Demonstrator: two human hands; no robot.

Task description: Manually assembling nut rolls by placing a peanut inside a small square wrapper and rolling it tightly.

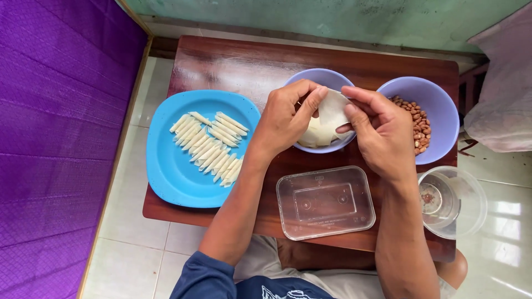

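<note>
Two hands meet at centre frame on one thin, pale, square dough wrapper (pixel 331 111): the left hand (pixel 288 119) pinches its left edge between thumb and fingers, and the right hand (pixel 379 130) curls round its right side, fingers closed on the sheet. That wrapper hovers just above a lilac round plastic bowl (pixel 310 77) holding more pale wrappers (pixel 313 135). Right of it, touching the right hand's knuckles in the picture, sits a second lilac bowl (pixel 429 91) with reddish-brown peanuts (pixel 418 124). Over at left, a bright blue plastic plate (pixel 172 166) carries rows of slim rolled dough sticks (pixel 210 147). Lower centre lies a clear rectangular plastic container lid (pixel 325 202); at lower right, a clear round plastic tub (pixel 454 202). All rest on a dark brown wooden table (pixel 233 61).
</note>
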